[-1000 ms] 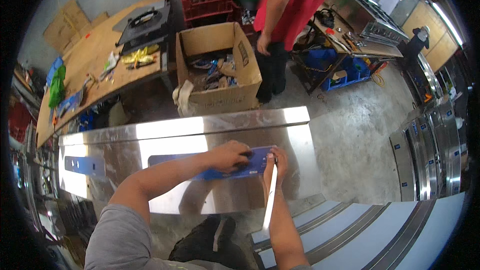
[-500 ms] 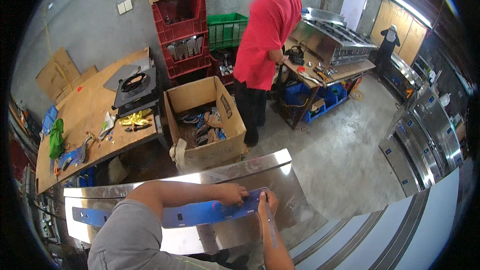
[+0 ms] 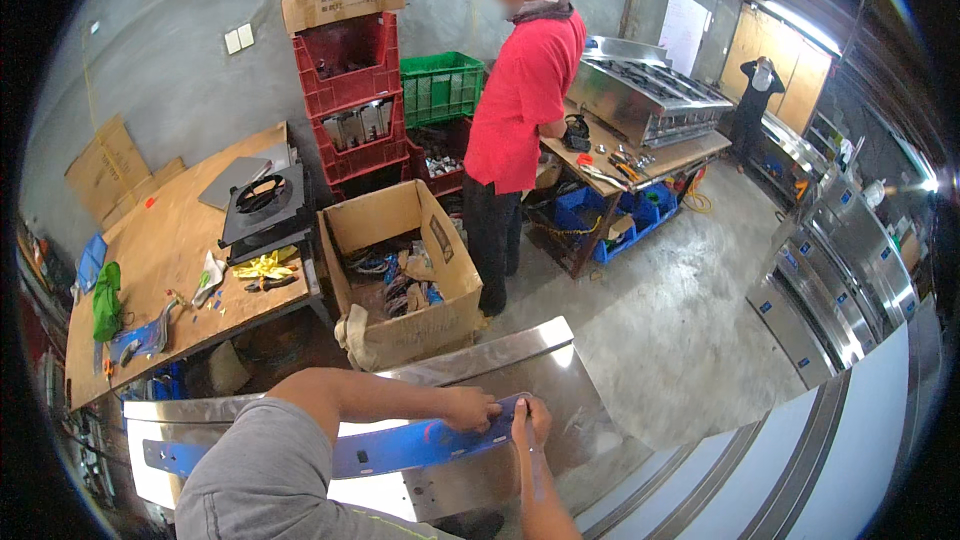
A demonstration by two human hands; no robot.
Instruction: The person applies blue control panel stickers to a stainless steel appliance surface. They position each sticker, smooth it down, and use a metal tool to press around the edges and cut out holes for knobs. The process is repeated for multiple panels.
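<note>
Room, head view: grey wall, concrete floor, carton just beyond the metal surface. A blue strip lies across that surface; the right hand's grip is closed on its right end. The left hand touches it, grip state indeterminable.

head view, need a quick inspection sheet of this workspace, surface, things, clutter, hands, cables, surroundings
Surface: shiny metal panel, bright glare patches
Things in hand: blue strip with holes, over the panel; thin pale strip beside the right forearm
Clutter: wooden table holds green cloth, yellow bundle, pliers; cardboard box holds mixed bits
Hands: left hand on the blue strip; right hand appears to grip its right end
Cables: yellow cord by the far bench
Surroundings: person in red shirt at that bench, another person farther off, stacked red crates, green crate
</note>
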